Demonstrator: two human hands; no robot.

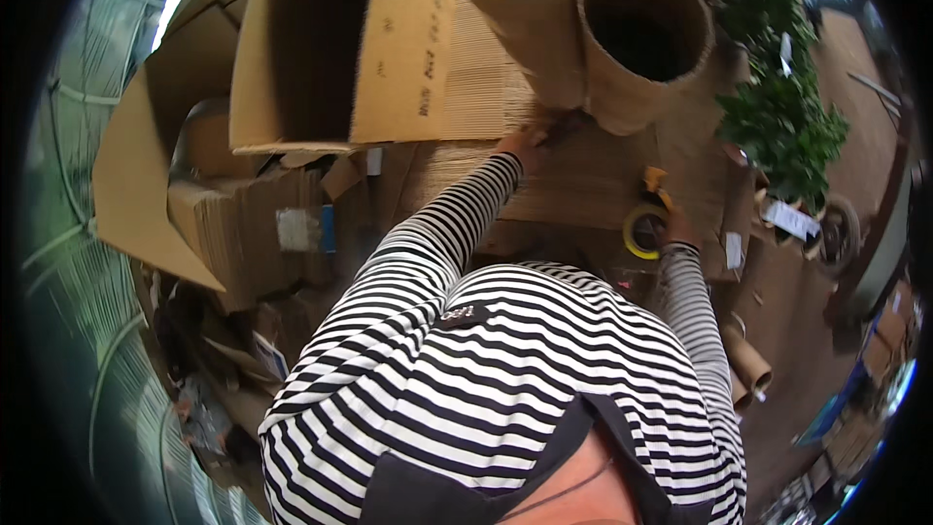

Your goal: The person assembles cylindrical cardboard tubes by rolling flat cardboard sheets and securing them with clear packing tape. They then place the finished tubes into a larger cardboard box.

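Note:
My right hand (680, 228) is closed on a tape dispenser (656, 180) with an orange top and a yellow roll of tape (632, 238). My left hand (526, 146) reaches to the foot of two rolled brown cardboard sleeves, its fingers closed by a small dark thing (567, 123) that I cannot make out. The left sleeve (535, 39) and the right sleeve (632, 102) lean side by side with wide mouths toward me. Something dark green shows deep inside the right one. Under both hands lies a brown cardboard-covered surface (573, 180).
A large open cardboard box (403, 49) stands at the far left, with stacked flat cardboard (209, 233) nearer me. Leafy green plants (777, 136) line the right side. Cardboard tubes (748, 360) lie low at the right. Translucent green sheeting (78, 233) walls the left.

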